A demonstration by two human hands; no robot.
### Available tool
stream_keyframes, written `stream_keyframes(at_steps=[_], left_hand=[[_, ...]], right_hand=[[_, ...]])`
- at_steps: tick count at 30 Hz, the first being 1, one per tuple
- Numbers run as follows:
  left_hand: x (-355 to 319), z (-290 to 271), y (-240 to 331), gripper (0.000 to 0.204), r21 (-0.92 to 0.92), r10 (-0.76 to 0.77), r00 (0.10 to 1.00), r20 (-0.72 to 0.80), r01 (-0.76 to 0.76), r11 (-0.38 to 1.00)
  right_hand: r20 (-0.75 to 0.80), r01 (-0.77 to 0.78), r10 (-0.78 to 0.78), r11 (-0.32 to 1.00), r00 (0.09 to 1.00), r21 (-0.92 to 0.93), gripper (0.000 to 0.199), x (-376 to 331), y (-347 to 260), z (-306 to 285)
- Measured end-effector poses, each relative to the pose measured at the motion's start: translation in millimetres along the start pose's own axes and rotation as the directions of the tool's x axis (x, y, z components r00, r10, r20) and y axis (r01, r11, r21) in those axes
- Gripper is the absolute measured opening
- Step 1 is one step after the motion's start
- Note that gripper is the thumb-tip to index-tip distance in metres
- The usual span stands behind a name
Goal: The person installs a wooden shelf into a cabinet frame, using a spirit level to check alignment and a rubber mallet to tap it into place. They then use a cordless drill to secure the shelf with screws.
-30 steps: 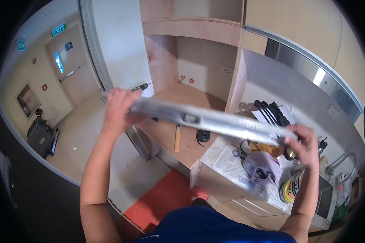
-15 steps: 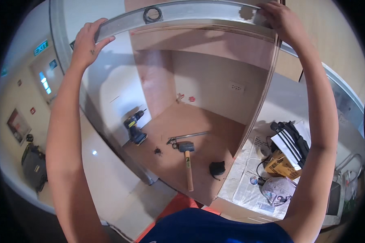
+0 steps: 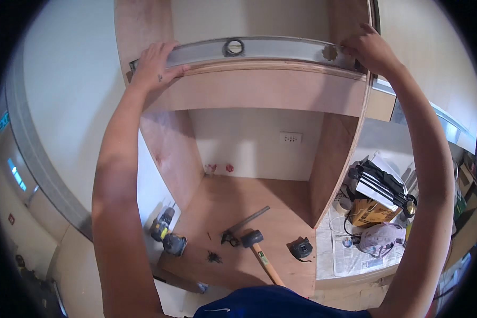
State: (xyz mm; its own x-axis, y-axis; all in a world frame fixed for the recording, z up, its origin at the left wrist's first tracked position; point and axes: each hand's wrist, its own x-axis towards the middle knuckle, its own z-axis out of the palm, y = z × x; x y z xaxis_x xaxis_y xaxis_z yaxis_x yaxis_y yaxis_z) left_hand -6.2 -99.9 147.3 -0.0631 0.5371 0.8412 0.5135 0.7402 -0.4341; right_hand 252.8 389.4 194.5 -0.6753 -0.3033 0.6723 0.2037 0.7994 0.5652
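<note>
A long silver spirit level [image 3: 281, 51] lies across the front edge of the wooden shelf [image 3: 270, 87] in an open plywood cabinet. Its round vial window shows near the middle. My left hand [image 3: 156, 66] grips the left end, fingers over the top and thumb along the lower front. At the other end, my right hand [image 3: 373, 52] holds the level beside the cabinet's right upright; its fingertips are partly hidden. Both arms reach up and forward.
On the cabinet's lower board lie a mallet [image 3: 264, 259], a try square [image 3: 249, 222], a tape measure [image 3: 301, 248] and black screws [image 3: 214, 257]. A cordless drill [image 3: 167, 233] stands at the left. A cardboard box [image 3: 373, 213] and cloth bag [image 3: 380, 239] sit on the right counter.
The view has turned left-to-right and lifted, showing the upper cabinet compartment. The level's left end has come in from the left panel to the cabinet; both hands keep hold of it.
</note>
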Motion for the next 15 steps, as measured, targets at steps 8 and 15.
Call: stream_keyframes(at_steps=[8,15], left_hand=[[5.4,46.9,-16.3,0.048,-0.286,0.008,1.000,0.018,-0.002,0.958],[1.6,25.7,-6.5,0.049,-0.289,-0.086,0.994,0.074,0.103,0.952]], right_hand=[[0.080,-0.064,0.064,0.998,0.995,-0.007,0.023,8.9,-7.4,1.0],[0.081,-0.073,0.070,0.997,0.994,0.037,0.022,1.4,-12.8,-5.2]])
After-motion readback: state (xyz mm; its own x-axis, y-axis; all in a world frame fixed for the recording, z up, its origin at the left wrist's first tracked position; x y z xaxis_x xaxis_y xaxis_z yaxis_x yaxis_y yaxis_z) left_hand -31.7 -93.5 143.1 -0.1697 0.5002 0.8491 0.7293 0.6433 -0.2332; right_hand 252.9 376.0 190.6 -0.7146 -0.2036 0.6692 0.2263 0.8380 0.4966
